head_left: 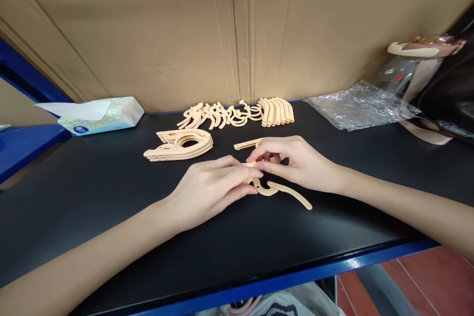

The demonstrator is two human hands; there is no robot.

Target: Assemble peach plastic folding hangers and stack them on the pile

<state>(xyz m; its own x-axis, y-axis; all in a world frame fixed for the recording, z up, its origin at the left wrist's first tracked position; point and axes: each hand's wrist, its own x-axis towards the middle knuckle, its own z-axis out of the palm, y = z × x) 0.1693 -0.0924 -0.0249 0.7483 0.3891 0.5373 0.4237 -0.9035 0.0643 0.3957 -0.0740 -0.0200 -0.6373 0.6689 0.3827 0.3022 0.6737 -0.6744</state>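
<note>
My left hand [218, 187] and my right hand [296, 160] meet above the middle of the black table. Between their fingertips is a small beige plastic piece [249, 164], mostly covered by the fingers. The left thumb and fingers pinch it from the left; the right fingertips press at its right end. Just below the hands lie a curved beige hook [264, 189] and a bent beige arm piece [296, 194]. Another beige strip [245, 145] lies behind the right hand, partly hidden by it.
A stack of beige hanger-shaped parts [178, 152] lies left of centre. Loose curved pieces [218, 115] and a row of arm pieces [277, 111] lie at the back. Tissue pack [107, 116] stands left; clear plastic bag [361, 106] and bottle [418, 54] are right.
</note>
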